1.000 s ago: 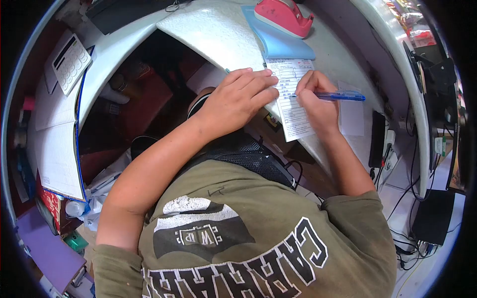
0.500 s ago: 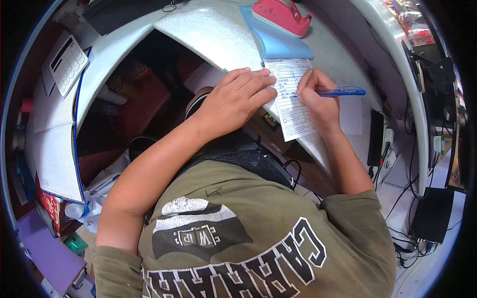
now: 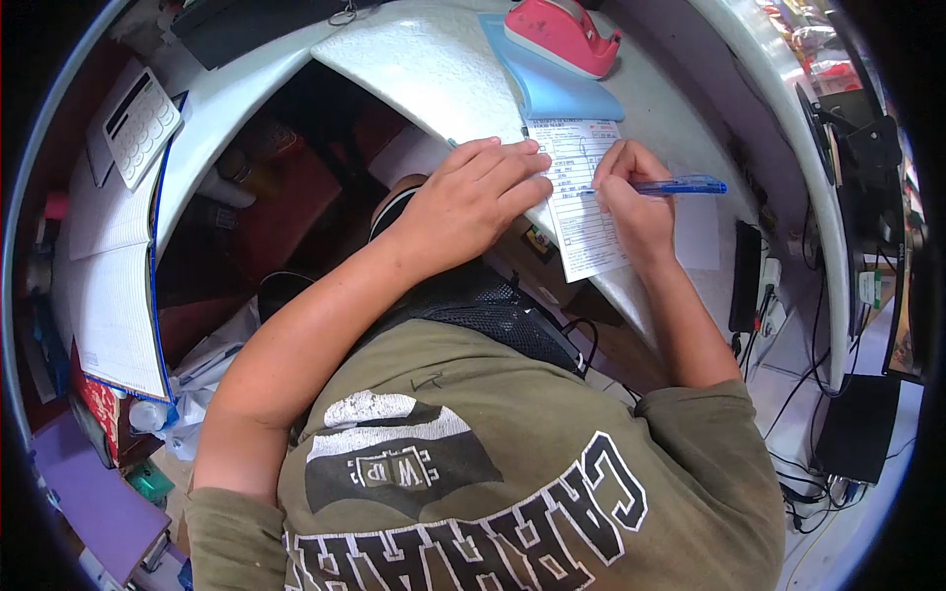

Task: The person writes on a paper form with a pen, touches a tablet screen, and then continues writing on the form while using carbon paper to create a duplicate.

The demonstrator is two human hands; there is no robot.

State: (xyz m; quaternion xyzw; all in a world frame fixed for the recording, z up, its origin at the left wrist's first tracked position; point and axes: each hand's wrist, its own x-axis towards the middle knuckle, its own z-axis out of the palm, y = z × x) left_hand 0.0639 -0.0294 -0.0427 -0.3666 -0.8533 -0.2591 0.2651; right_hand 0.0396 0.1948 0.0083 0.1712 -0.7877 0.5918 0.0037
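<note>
My right hand [image 3: 636,204] is closed around a blue pen [image 3: 690,185], its tip on a printed receipt form [image 3: 589,236] with several handwritten lines in blue ink. Fingers stretched out, my left hand [image 3: 481,195] lies flat at the desk edge, its fingertips on the left side of the form. The form's top end meets a light blue folded cover [image 3: 567,98], and its lower end reaches over the desk's edge. On that cover rests a pink tape dispenser [image 3: 562,34].
A white calculator [image 3: 144,128] and an open ruled notebook [image 3: 116,310] lie on the left part of the white desk [image 3: 424,64]. A black box [image 3: 256,28] with a key ring stands at the back. Cables [image 3: 813,369] hang at the right.
The view has shifted very slightly. My right hand stays with the pen at the form, and my left hand keeps its place.
</note>
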